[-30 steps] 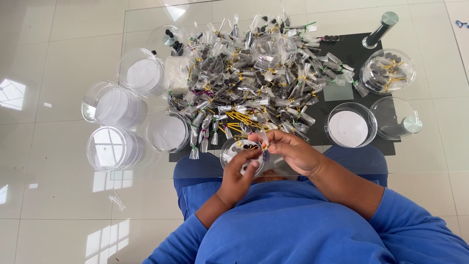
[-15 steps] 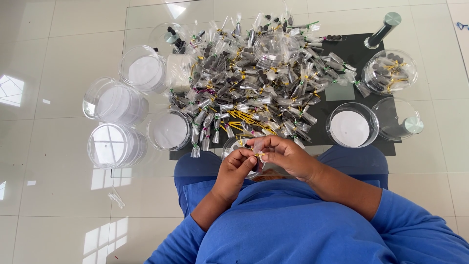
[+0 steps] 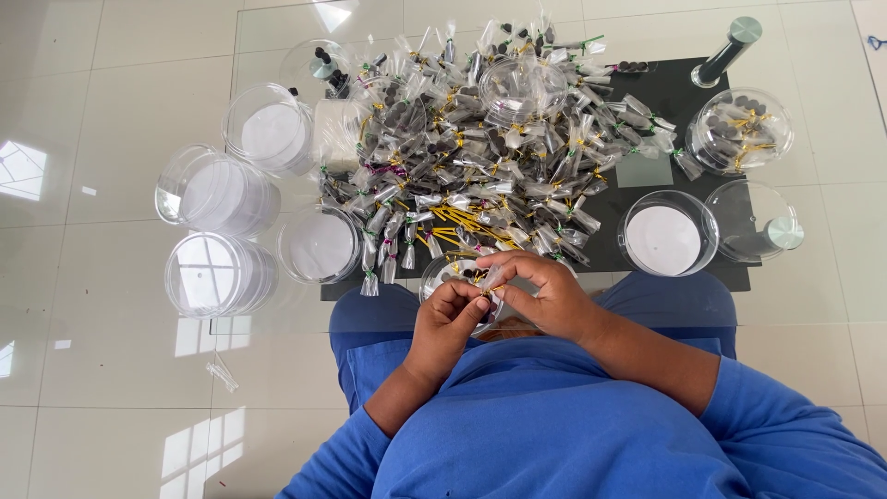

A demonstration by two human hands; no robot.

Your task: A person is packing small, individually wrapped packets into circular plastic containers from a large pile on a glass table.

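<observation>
Spreading across the glass bench [image 3: 277, 37], a black mat [image 3: 674, 83] bearing a big heap of small tied clear packets [image 3: 480, 157]. Ringing the heap, clear round tubs [image 3: 222, 274], most lined white, one at far right [image 3: 742, 129] holding finished packets. Closing in over a small clear dish [image 3: 453, 275] at the near edge since a second ago: left hand [image 3: 445, 323] rising to meet right hand [image 3: 545, 296]. Pinching one small packet [image 3: 492, 277] between them, right grip clenching its neck, left fingertips working a tie at it; judging the tying as under way.
</observation>
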